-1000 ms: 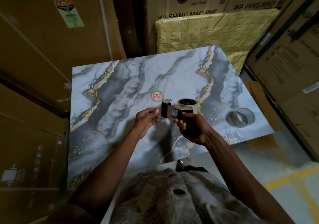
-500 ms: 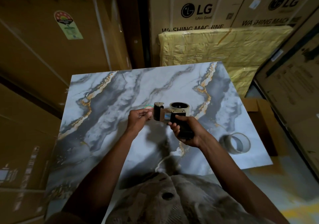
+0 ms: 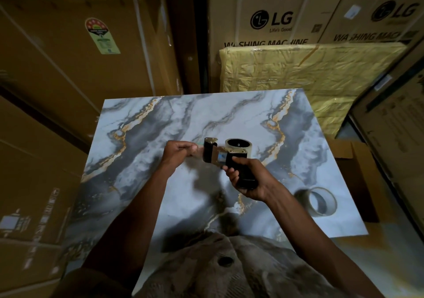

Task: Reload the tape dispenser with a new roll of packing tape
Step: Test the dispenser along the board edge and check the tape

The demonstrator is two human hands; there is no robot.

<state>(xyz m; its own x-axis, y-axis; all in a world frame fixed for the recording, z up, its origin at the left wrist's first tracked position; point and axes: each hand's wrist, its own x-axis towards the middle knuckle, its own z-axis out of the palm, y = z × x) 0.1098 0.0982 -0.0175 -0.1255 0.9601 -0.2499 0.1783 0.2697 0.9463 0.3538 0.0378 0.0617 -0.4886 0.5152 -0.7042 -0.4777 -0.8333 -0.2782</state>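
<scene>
The tape dispenser is held above the marble tabletop by the right hand, clenched around its handle, so it stays steady; the left hand is pinched at its front end, probably on the tape end; a tape roll is lying aside on the tabletop.

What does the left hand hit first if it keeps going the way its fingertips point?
Likely the tape dispenser. The left hand points right, pinched fingertips just short of the dispenser's front roller end, which the right hand holds by the handle. Depth is unclear; they may already touch.
</scene>
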